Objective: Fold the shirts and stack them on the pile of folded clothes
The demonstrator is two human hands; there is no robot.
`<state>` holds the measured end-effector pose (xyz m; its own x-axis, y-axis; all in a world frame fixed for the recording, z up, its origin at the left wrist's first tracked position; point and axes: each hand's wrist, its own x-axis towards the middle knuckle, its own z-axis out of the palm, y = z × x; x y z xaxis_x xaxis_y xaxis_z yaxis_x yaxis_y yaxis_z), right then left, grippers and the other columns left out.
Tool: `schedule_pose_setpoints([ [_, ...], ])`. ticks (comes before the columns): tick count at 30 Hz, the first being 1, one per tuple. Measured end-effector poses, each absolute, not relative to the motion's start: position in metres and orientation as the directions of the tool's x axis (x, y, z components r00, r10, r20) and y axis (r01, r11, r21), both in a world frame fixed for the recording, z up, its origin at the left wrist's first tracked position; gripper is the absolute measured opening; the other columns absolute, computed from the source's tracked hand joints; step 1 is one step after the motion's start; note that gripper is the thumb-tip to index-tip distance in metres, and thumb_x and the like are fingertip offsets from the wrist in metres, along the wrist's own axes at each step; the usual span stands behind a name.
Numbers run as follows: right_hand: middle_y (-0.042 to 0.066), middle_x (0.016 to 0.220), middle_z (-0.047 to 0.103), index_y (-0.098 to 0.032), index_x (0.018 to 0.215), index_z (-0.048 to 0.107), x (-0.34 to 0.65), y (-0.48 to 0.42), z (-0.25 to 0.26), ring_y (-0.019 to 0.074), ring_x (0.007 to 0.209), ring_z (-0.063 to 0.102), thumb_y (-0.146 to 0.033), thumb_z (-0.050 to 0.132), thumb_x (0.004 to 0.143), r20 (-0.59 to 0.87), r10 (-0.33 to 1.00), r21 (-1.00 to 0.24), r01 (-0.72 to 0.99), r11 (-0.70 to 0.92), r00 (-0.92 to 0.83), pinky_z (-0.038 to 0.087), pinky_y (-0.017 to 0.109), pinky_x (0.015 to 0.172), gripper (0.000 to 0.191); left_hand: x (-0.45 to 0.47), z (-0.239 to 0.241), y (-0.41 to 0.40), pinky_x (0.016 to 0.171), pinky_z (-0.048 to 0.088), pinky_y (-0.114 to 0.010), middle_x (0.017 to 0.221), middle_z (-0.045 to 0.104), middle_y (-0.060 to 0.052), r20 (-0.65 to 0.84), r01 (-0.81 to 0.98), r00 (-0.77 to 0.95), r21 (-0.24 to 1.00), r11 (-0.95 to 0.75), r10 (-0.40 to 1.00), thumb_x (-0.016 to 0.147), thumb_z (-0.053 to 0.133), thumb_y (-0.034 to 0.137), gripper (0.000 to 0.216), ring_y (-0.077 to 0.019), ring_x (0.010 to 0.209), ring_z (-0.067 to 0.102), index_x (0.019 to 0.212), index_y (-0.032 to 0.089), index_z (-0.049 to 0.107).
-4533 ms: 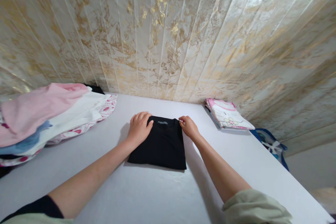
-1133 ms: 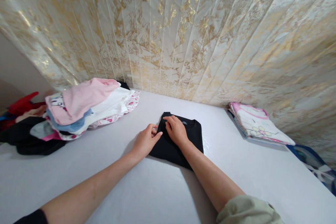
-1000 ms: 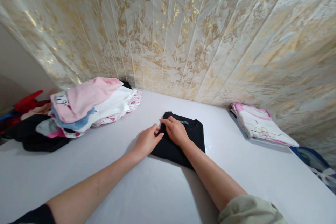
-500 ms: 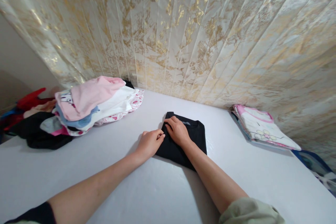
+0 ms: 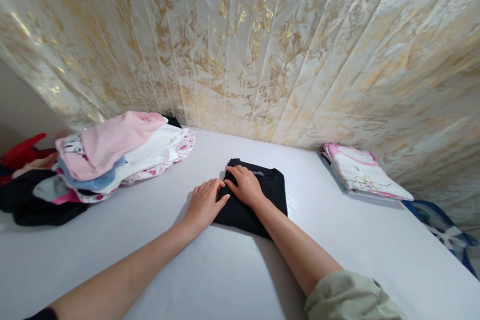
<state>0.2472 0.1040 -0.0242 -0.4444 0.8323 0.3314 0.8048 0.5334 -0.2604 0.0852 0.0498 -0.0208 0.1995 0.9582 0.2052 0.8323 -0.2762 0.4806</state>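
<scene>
A folded black T-shirt (image 5: 275,187) lies flat on the white table, its neckline and small printed label at the far side. My left hand (image 5: 204,203) rests at the shirt's left edge, thumb apart from the fingers and reaching over the cloth. On top of the shirt, near its far left corner, my right hand (image 5: 245,186) lies palm down with fingers stretched out. The two hands nearly meet at that edge. Part of the shirt is hidden under my right hand and forearm.
A loose heap of clothes (image 5: 120,142), pink, white, blue and black, lies at the left. Folded garments (image 5: 365,172) with a flower print are stacked at the right. A blue-edged clear bag (image 5: 442,227) sits beyond the right table edge. A gold-patterned curtain (image 5: 240,50) hangs behind.
My left thumb has spread away from the fingers, which were closed together at the shirt's edge. My right hand stays on the shirt. The whole view has shifted slightly.
</scene>
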Motion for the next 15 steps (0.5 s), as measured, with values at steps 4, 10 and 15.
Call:
schedule_pose_setpoints([
  [4,0.009,0.122,0.061,-0.019,0.135,0.052,0.25,0.103,-0.02,0.0209,0.106,0.055,-0.032,0.05,0.095,0.298,0.836,-0.275,0.797,0.538,-0.461,0.042,0.035,0.094,0.042,0.086,-0.021,0.054,0.083,0.042,-0.033,0.096,0.065,-0.002,0.228,0.854,0.209,0.431,-0.291,0.951,0.086,0.054,0.018,0.008,-0.0203,0.096,0.06,0.092,0.024,0.053],
  [10,0.008,0.137,0.055,-0.021,0.135,0.053,0.256,0.099,-0.018,0.0204,0.124,0.048,-0.025,0.045,0.095,0.256,0.838,-0.263,0.799,0.541,-0.482,0.037,0.037,0.104,0.04,0.087,-0.019,0.048,0.087,0.044,-0.036,0.106,0.062,-0.006,0.301,0.875,0.21,0.366,-0.316,0.93,0.088,0.048,0.014,0.019,-0.0223,0.102,0.058,0.104,0.022,0.053],
  [15,0.006,0.151,0.04,-0.021,0.144,0.041,0.253,0.099,-0.029,0.0208,0.14,0.031,-0.033,0.041,0.098,0.183,0.845,-0.233,0.813,0.533,-0.502,0.026,0.044,0.114,0.048,0.093,-0.018,0.035,0.101,0.039,-0.039,0.12,0.059,-0.007,0.377,0.806,0.363,0.331,-0.49,0.852,0.088,0.05,0.014,0.027,-0.0225,0.115,0.052,0.113,0.023,0.052],
])
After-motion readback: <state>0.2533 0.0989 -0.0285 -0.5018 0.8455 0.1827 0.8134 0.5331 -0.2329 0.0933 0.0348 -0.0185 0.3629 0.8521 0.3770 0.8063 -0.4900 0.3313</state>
